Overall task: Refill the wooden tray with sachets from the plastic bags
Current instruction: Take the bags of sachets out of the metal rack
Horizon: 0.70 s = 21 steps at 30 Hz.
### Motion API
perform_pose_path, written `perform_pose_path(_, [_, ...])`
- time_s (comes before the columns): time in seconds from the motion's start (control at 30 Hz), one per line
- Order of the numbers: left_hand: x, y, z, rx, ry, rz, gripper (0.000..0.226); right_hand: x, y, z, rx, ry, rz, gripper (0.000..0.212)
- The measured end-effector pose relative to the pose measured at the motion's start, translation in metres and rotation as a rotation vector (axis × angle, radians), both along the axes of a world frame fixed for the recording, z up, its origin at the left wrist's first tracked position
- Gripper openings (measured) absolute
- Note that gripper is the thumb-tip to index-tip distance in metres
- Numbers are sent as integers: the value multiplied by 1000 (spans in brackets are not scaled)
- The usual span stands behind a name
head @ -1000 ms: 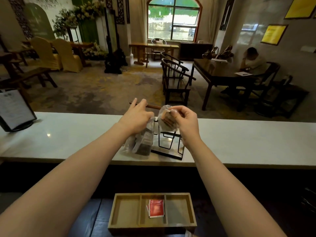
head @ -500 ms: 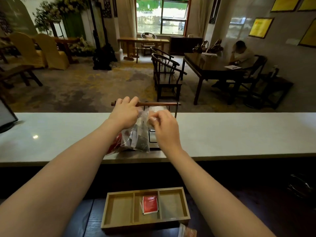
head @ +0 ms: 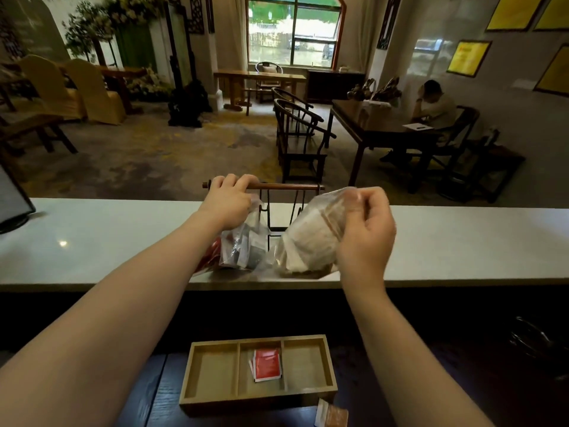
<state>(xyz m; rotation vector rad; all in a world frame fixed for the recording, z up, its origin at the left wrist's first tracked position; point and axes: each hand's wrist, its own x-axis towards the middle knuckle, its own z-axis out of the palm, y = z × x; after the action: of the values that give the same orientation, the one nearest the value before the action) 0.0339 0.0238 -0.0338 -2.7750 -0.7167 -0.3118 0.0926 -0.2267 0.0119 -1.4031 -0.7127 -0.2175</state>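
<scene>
A lobby with dark wooden chairs and a seated person lies beyond a pale surface (head: 462, 241) that spans the view; a lower dark shelf beneath it carries the wooden tray (head: 258, 403). The tray has three compartments: the middle one holds a few red sachets (head: 267, 364), the left and right ones show bare wood. One loose sachet (head: 331, 416) lies on the shelf just beside the tray's near right corner.

The left hand (head: 229, 204) is curled, gripping the gathered neck of a clear plastic bag (head: 243, 248) of dark and red sachets that rests on the surface, in front of a metal rack with a wooden bar (head: 286, 187). The right hand (head: 366, 238) pinches the top of a second plastic bag (head: 308, 241) of pale sachets, fingers curled round the film; its base seems to touch the surface, though blur leaves this uncertain.

Handling, as judged: both bags are thin, soft and slippery film, light, with loose contents that shift. They are best held at the bunched neck, or supported from below when tipped. The sachets are flat, light and flexible, easily pinched at an edge, likely to slide on one another.

Both bags lie at the hands; the tray sits well apart, below and nearer the body, between the forearms.
</scene>
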Motion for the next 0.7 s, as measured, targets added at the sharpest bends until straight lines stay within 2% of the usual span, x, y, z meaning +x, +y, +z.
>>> perform_pose_path(0.1, [-5,-2,4,-77,-25,-26,32,11,-13,-2,61,547,230,30])
perform_pose_path(0.17, [-11,-5,3,-136,-79,-37,31,11,-23,-11,147,788,391,35])
perform_pose_path(0.23, [-20,-11,2,-197,-182,-60,30,12,-30,-23,184,899,466,32])
perform_pose_path(0.33, [-37,-29,3,-308,-466,-90,30,14,-37,-41,157,1007,478,36])
perform_pose_path(0.47, [-66,-65,13,-318,-828,-109,23,10,-44,-68,148,1189,472,36])
perform_pose_path(0.53, [-83,-85,16,-351,-981,-100,29,4,-47,-84,150,1312,477,38])
perform_pose_path(0.6, [-102,-109,14,-389,-1069,-83,32,-4,-50,-101,164,1449,454,40])
perform_pose_path(0.7, [-126,-143,-15,-517,-1097,14,38,-23,-57,-126,138,1589,374,40])
